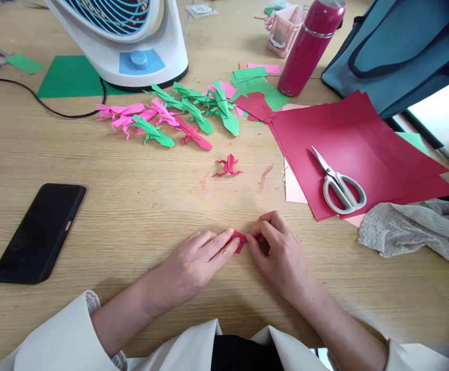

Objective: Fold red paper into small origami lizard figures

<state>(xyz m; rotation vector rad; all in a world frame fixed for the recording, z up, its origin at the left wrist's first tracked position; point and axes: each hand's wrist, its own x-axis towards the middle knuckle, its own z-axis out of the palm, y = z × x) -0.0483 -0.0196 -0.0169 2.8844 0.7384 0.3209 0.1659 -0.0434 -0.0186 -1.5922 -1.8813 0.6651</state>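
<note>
"The white jacket [181,345] is nearest. And the hands?"

"The left hand [189,264], fingers nearly straight, holds the red paper [242,237] down on the table [131,206]; the right hand [280,253], curled, pinches its right edge."

"How best to crease it?"

"Pin firmly, match edges, then sharpen with a nail, I'd say."

"Beyond?"

"A small red figure [229,165], then scissors [337,176] on red sheets [386,149]."

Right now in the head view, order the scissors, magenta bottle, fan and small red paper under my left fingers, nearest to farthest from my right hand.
1. Small red paper: just left of the right hand.
2. Scissors: ahead and right, on red sheets.
3. Magenta bottle: farther ahead, slightly right.
4. Fan: far ahead and left.
</note>
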